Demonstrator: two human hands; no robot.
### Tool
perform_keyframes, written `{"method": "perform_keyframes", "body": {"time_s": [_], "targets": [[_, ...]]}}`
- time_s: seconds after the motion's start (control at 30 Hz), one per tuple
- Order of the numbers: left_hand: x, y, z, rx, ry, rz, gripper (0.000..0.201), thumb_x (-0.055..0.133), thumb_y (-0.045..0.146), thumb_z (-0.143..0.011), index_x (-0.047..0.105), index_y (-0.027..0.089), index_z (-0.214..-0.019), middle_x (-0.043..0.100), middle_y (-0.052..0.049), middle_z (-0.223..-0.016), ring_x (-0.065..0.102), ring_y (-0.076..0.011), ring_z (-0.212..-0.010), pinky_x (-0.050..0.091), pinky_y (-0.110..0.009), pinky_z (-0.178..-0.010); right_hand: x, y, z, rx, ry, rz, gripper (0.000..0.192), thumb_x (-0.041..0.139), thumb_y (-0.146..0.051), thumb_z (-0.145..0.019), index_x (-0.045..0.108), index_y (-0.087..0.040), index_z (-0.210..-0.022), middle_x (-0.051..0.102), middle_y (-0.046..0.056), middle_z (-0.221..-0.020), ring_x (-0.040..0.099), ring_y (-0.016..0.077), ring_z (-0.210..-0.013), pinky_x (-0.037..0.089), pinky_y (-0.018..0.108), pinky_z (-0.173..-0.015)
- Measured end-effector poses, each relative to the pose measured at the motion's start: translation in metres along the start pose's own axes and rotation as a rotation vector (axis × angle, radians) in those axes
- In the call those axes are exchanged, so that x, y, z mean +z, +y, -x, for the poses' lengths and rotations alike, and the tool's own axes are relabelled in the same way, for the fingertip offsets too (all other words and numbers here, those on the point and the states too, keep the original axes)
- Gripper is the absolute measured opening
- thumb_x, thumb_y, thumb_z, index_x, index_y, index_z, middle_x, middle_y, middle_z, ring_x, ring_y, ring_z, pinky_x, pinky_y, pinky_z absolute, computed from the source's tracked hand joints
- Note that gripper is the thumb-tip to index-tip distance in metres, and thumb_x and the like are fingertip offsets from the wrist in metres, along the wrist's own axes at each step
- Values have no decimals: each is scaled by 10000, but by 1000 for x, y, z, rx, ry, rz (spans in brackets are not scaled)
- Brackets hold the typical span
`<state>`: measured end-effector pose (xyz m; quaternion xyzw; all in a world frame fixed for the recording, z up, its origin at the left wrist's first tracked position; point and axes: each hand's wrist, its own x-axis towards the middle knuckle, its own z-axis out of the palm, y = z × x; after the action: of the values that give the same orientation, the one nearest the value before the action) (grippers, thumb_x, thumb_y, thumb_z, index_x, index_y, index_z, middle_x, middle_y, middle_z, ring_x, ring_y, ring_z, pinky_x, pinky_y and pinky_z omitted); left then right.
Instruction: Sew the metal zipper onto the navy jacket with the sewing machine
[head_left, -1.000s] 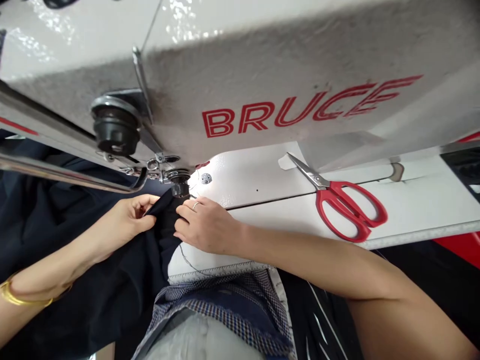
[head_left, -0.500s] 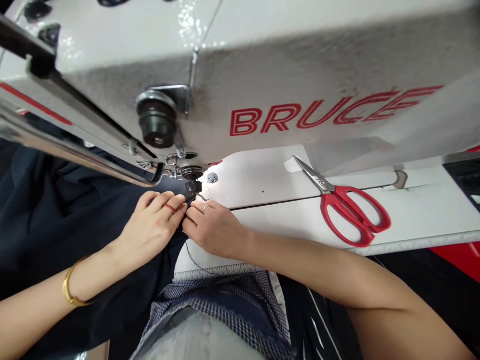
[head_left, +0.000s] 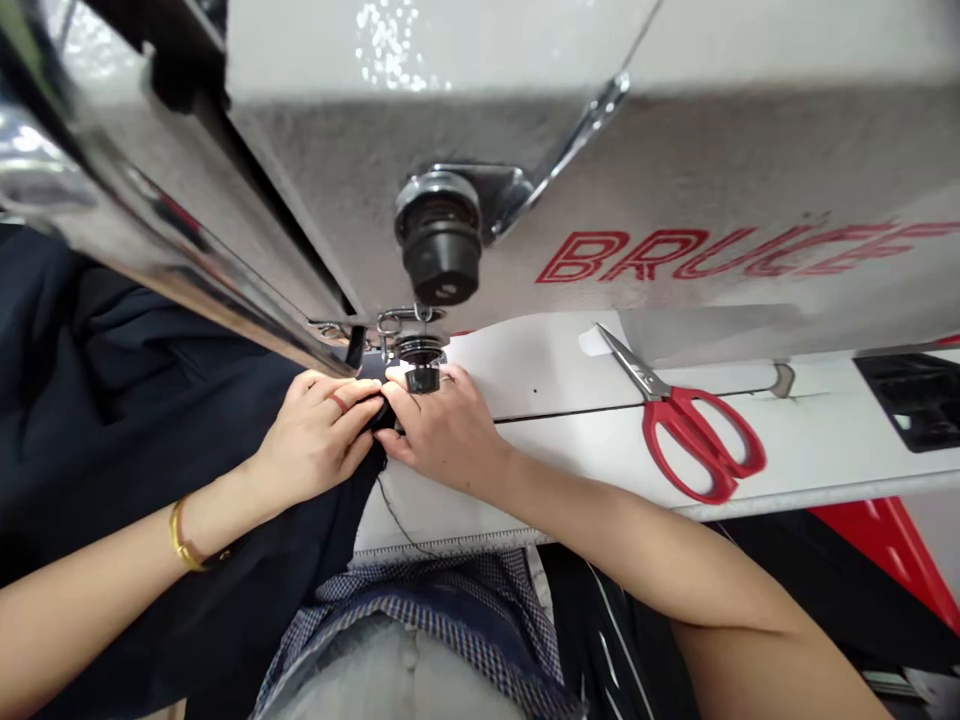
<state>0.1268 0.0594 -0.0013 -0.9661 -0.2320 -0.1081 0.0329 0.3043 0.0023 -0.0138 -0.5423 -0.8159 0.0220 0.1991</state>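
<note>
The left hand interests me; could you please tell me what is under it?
Dark fabric spreads around the left hand, apparently continuing under it. The part directly beneath is covered, so any fold or seam there cannot be seen.

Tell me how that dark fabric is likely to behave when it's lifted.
The dark fabric is probably floppy, since it lies in soft, loose folds. It would likely drag somewhat, as a broad spread of it extends beyond the left hand. It seems apt to crumple rather than roll, judging by its wrinkles.
</note>
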Motion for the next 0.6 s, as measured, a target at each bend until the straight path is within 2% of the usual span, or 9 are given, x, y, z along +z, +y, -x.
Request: {"method": "perform_keyframes", "body": {"time_s": [0.17, 0.27, 0.33, 0.4, 0.5, 0.6], "targets": [[6, -11, -17, -25, -13, -41, 265, 426, 283, -805, 629, 154, -916, 616, -83, -796, 552, -225, -784, 399, -373, -705, 3, 7, -11, 82, 10, 37, 316, 458, -329, -827, 495, -120, -1060, 558, 109, -1007, 443, 242, -961, 318, 392, -828], [2, -12, -29, -76, -56, -73, 244, 424, 266, -789, 629, 165, -872, 587, -56, -685, 554, -222, -739, 393, -357, -685, 4, 9, -13, 112, 37, 64, 248, 480, -320, -823, 517, -123, -969, 549, 117, -963, 443, 242, -947, 333, 378, -802], [-5, -11, -33, -112, -132, -86, 235, 404, 213, -774, 621, 167, -851, 580, -50, -668, 549, -216, -691, 394, -354, -665, 2, 6, -10, 104, 29, 67, 186, 464, -295, -837, 528, -135, -906, 550, 110, -941, 451, 234, -919, 341, 374, -784], [-17, -12, -31, -150, -215, -68, 265, 372, 145, -743, 602, 161, -874, 597, -58, -737, 551, -217, -707, 408, -350, -669, -1, -2, -2, 0, -12, 28, 153, 414, -235, -856, 537, -148, -885, 553, 96, -972, 457, 223, -920, 345, 374, -785], [-37, -14, -12, -261, -290, 23, 354, 341, 86, -666, 556, 146, -941, 596, -69, -912, 557, -211, -823, 439, -332, -744, -6, -25, 15, -297, -101, -98, 190, 412, -228, -842, 542, -180, -973, 522, 70, -1128, 431, 218, -1024, 321, 413, -870], [-58, -14, 19, -436, -440, 179, 351, 325, 97, -626, 543, 131, -900, 585, -56, -910, 563, -188, -834, 456, -302, -774, -6, -52, 30, -528, -159, -149, 384, 520, -327, -776, 482, -188, -1133, 431, 77, -1276, 345, 244, -1150, 262, 478, -948]]}}
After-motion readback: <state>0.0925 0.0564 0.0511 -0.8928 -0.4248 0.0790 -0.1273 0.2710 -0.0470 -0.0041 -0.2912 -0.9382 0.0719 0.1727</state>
